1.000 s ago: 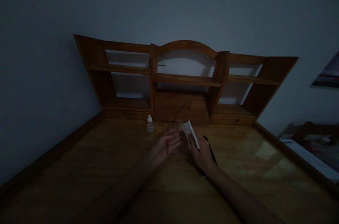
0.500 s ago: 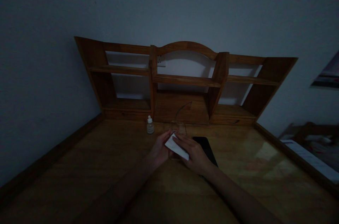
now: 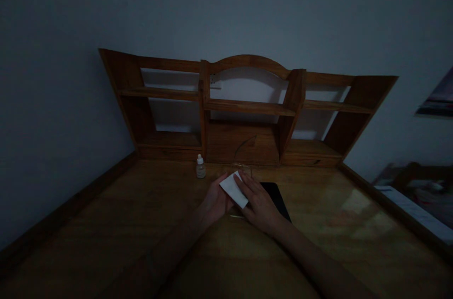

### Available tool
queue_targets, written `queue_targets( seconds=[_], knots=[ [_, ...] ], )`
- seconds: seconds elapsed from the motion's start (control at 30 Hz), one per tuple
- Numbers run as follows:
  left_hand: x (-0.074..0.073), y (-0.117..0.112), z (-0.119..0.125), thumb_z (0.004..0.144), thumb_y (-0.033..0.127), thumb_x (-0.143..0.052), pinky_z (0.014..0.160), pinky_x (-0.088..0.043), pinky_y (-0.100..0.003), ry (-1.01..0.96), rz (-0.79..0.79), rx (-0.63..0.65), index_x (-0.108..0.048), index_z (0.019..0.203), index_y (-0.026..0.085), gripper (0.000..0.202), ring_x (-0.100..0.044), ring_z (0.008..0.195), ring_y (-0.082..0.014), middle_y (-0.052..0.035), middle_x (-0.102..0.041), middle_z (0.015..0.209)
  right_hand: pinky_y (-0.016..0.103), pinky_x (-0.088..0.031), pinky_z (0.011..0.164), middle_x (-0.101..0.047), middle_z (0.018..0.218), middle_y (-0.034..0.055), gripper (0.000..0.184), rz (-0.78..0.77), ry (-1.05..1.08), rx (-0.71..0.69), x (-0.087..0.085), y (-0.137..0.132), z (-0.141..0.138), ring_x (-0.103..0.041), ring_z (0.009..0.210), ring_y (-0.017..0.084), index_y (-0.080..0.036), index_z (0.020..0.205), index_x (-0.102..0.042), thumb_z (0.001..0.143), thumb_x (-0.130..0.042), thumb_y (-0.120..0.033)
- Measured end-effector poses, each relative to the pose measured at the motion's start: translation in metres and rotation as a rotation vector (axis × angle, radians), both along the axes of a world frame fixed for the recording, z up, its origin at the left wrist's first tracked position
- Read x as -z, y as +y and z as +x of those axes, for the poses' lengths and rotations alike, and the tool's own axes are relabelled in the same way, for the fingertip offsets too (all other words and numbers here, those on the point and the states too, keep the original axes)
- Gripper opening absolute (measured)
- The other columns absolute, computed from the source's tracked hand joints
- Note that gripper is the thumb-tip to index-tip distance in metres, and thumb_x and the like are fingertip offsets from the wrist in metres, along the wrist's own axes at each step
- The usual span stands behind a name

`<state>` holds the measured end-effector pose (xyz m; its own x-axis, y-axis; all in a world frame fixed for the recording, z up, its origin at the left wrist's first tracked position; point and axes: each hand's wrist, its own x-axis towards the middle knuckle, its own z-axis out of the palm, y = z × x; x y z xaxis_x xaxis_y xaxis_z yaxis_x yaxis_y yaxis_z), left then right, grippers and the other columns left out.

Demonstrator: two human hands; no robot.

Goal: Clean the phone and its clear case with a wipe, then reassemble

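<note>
Over the wooden desk (image 3: pixel 318 242), left hand (image 3: pixel 215 201) and right hand (image 3: pixel 260 207) grip a folded white tissue (image 3: pixel 234 189) between partly curled fingers.

You can sweep your left hand (image 3: pixel 215 202) across the desk (image 3: pixel 116 209); a black tablet (image 3: pixel 274 196) crowds your right hand (image 3: pixel 260 207) (dropper bottle (image 3: pixel 201 168) behind, near the shelves (image 3: pixel 247 105)).

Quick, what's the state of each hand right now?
Left hand: closed, holding the folded white tissue.
Right hand: closed on the same tissue, holding it too.

desk (image 3: pixel 354 204) holds a dropper bottle (image 3: pixel 200 168) left of the tissue (image 3: pixel 234 189), tablet (image 3: pixel 275 197) right
</note>
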<state>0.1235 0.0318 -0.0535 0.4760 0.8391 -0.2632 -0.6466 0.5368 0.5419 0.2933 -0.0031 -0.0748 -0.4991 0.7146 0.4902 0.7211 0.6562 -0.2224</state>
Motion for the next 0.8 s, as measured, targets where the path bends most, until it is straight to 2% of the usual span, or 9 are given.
queue_targets(
  seconds=[0.13, 0.27, 0.4, 0.5, 0.6, 0.8],
  knots=[
    [0.005, 0.004, -0.001, 0.097, 0.033, -0.049, 0.082, -0.053, -0.033, -0.009, -0.01, 0.015, -0.067, 0.103, 0.009, 0.03, -0.069, 0.078, -0.0204, -0.0088, -0.073, 0.089, 0.056, -0.022, 0.121, -0.015, 0.164, 0.012, 0.08, -0.002, -0.024, -0.042, -0.003, -0.001, -0.002, -0.014, 0.151, 0.028, -0.021, 0.159, -0.014, 0.091, -0.056, -0.025],
    [0.001, 0.002, -0.001, 0.097, 0.033, -0.049, 0.082, -0.052, -0.033, 0.019, -0.031, -0.018, -0.067, 0.102, 0.008, 0.031, -0.069, 0.078, -0.0208, -0.0092, -0.073, 0.089, 0.055, -0.024, 0.121, -0.017, 0.164, 0.0109, 0.081, 0.0, -0.011, -0.078, -0.004, -0.003, -0.005, -0.016, 0.151, 0.028, -0.022, 0.159, -0.01, 0.093, -0.057, -0.031],
    [0.0, 0.001, -0.002, 0.096, 0.037, -0.05, 0.077, -0.051, -0.034, 0.088, -0.056, -0.012, -0.067, 0.101, 0.01, 0.032, -0.068, 0.075, -0.0224, -0.0104, -0.072, 0.087, 0.053, -0.025, 0.121, -0.018, 0.164, 0.0126, 0.082, -0.036, -0.006, -0.089, -0.005, -0.006, -0.007, -0.018, 0.151, 0.028, -0.02, 0.159, -0.012, 0.095, -0.058, -0.039],
    [0.002, 0.002, -0.002, 0.095, 0.038, -0.052, 0.079, -0.051, -0.035, 0.074, -0.05, -0.016, -0.066, 0.103, 0.01, 0.033, -0.069, 0.08, -0.0242, -0.0114, -0.072, 0.091, 0.054, -0.027, 0.12, -0.017, 0.163, 0.0136, 0.083, -0.041, -0.002, -0.103, -0.007, -0.007, -0.008, -0.019, 0.15, 0.029, -0.021, 0.159, -0.013, 0.094, -0.058, -0.045],
    [0.002, 0.001, -0.002, 0.094, 0.037, -0.052, 0.082, -0.051, -0.034, 0.061, -0.033, -0.017, -0.066, 0.104, 0.009, 0.033, -0.068, 0.085, -0.0242, -0.0123, -0.072, 0.095, 0.054, -0.028, 0.12, -0.015, 0.164, 0.013, 0.082, -0.04, -0.009, -0.114, -0.009, -0.008, -0.007, -0.018, 0.15, 0.029, -0.021, 0.159, -0.012, 0.095, -0.057, -0.046],
    [0.0, -0.001, -0.003, 0.093, 0.035, -0.055, 0.078, -0.05, -0.033, 0.078, 0.004, -0.013, -0.067, 0.1, 0.009, 0.029, -0.068, 0.078, -0.0231, -0.0107, -0.072, 0.09, 0.053, -0.025, 0.12, -0.011, 0.165, 0.0095, 0.078, -0.052, -0.044, -0.104, -0.011, -0.01, -0.007, -0.014, 0.151, 0.028, -0.025, 0.159, -0.013, 0.096, -0.054, -0.048]
  ],
)
